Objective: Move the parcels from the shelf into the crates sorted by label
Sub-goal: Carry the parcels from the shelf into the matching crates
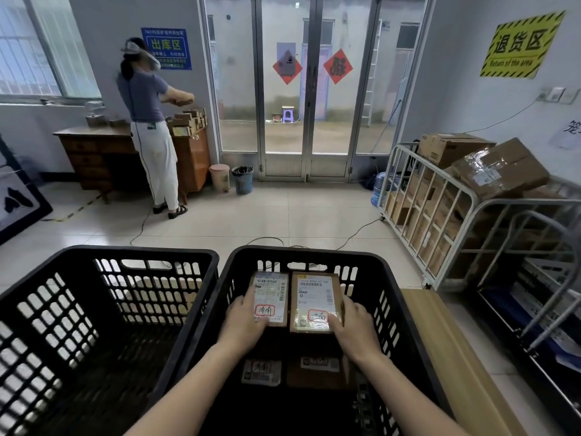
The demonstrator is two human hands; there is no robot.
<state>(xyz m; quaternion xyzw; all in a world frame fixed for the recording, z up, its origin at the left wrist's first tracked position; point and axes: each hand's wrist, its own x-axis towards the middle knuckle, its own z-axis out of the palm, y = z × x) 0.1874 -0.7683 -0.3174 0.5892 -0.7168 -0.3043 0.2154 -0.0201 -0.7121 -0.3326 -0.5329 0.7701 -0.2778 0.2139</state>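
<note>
With left hand (243,319) gripping one parcel (271,294) and right hand (352,322) gripping a second parcel (314,297) above the right crate (301,254), lower both level and lay them flat.

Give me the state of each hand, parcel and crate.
Left hand: grips left parcel.
Right hand: grips right parcel.
Left parcel: held over right crate, label up.
Right parcel: held beside it, label up.
Right crate: two lower parcels lie inside.
Left crate: no parcel visible inside.
</note>
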